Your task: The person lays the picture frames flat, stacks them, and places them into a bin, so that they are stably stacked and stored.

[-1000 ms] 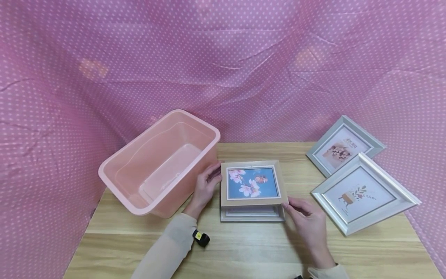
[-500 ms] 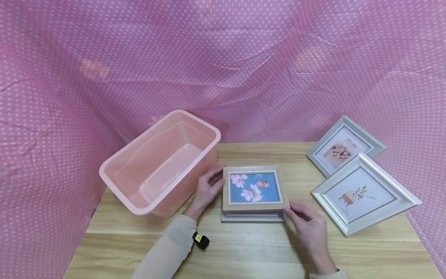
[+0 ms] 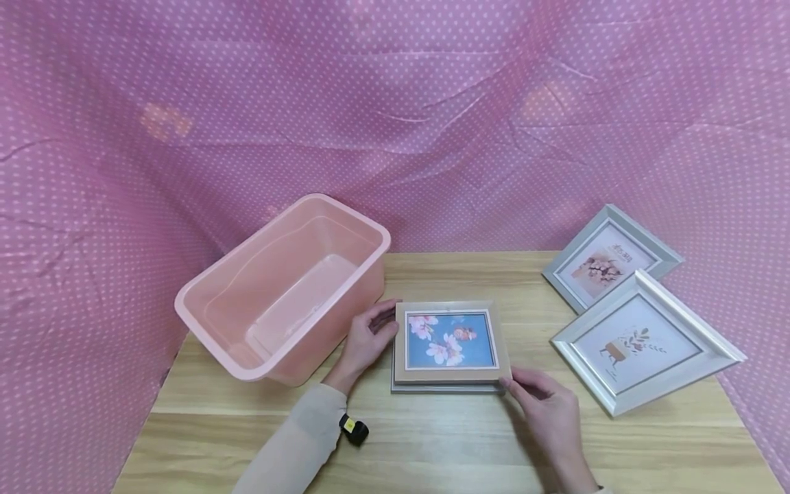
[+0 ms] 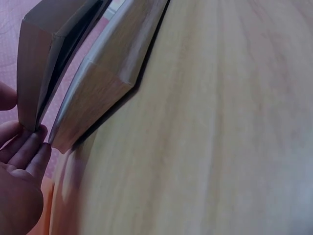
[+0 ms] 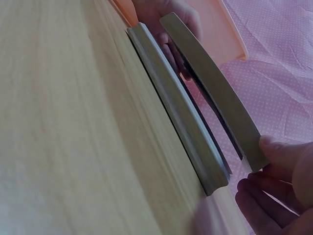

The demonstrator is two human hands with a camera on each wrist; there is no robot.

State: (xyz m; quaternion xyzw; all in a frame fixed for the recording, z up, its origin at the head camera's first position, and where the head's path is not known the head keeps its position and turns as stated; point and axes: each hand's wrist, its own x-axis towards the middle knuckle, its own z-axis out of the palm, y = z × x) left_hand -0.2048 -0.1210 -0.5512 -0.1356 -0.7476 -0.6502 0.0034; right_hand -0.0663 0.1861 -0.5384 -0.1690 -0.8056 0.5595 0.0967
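Observation:
A beige picture frame (image 3: 450,339) with pink blossoms on blue hovers face up, a narrow gap above a second, silver-edged picture frame (image 3: 441,389). My left hand (image 3: 364,341) holds its left side; in the left wrist view the fingers (image 4: 30,149) reach under its lower edge and the thumb touches its side. At the near right corner my right hand (image 3: 546,408) pinches it, the thumb (image 5: 281,149) on top and fingers beneath. Most of the lower frame is hidden from above, though both wrist views show its edge flat on the table.
Left of the frames stands a pink plastic bin (image 3: 364,288), tilted in angle to the table. On the right lie a grey frame (image 3: 570,288) and, overlapping it, a silver-white frame (image 3: 599,374). A pink dotted cloth (image 3: 457,137) hangs behind the wooden table (image 3: 432,446).
Both hands have brought the beige frame down and toward me over the lower frame, whose visible strip has narrowed. The bin and the two right-hand frames have stayed put.

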